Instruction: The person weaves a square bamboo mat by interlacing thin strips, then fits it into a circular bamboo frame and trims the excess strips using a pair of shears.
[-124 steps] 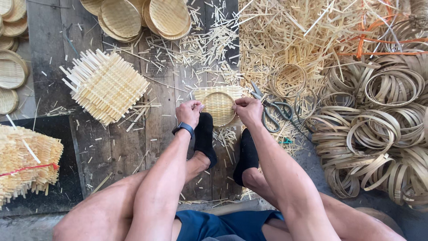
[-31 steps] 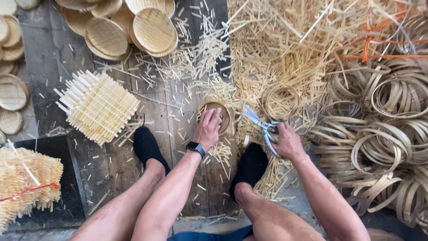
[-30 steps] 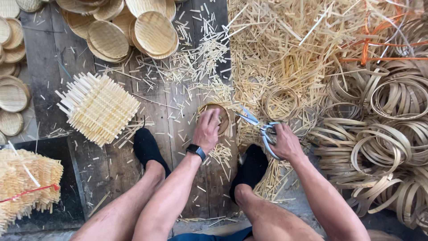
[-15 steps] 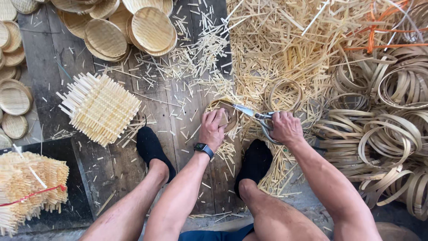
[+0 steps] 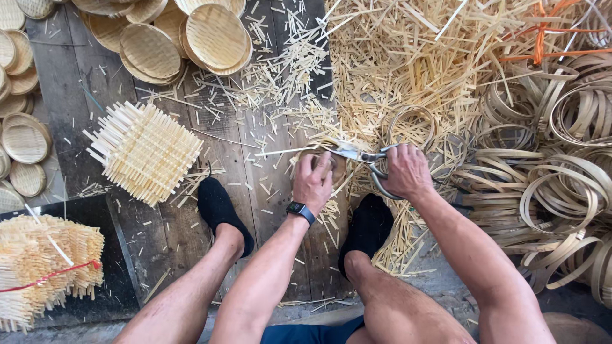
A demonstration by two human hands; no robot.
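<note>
While the fingers of the right hand [image 5: 407,171] are clenched through the loops of a pair of metal shears [image 5: 364,159], the blades point left toward the middle of the frame, their tips at the edge of a small round woven tray [image 5: 336,167]. That tray lies on the dark wooden planks [image 5: 255,210] just above centre, mostly covered by the left hand [image 5: 313,180], whose fingers are curled down over it and press it flat. A dark watch [image 5: 300,211] sits on the left wrist. Two feet in black socks [image 5: 223,213] rest on the planks below the hands, one at each side.

Outward from there, a square mat of crossed sticks [image 5: 145,151] lies at centre left, and finished round trays [image 5: 217,35] are stacked along the top left. A bundle tied with red string [image 5: 44,267] fills the lower left corner. Loose cut slivers [image 5: 414,70] heap across the upper middle, and coiled strip hoops [image 5: 561,185] pile up on the right side.
</note>
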